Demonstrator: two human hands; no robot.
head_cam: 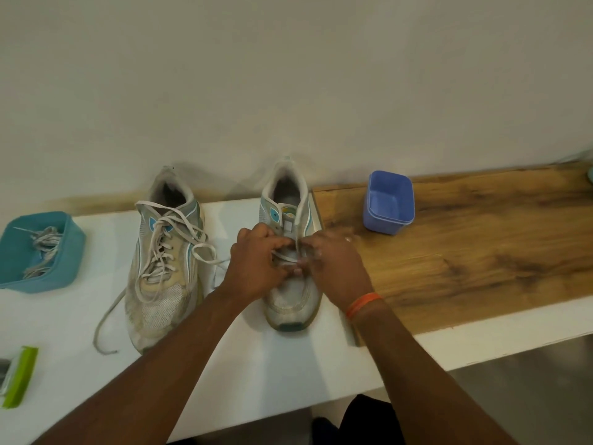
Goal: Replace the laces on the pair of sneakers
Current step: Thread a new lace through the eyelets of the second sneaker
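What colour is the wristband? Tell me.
Orange, on the right wrist; the wristband shows in the head view.

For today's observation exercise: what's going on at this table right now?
A person is lacing the right-hand sneaker. Both the left hand and the right hand pinch its white lace over the lower eyelets. The other sneaker sits alongside, laced but untied. More laces lie in a teal tub.

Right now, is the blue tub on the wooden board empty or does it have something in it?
Empty. The blue tub stands upright on the wooden board, and its bare inside floor shows.
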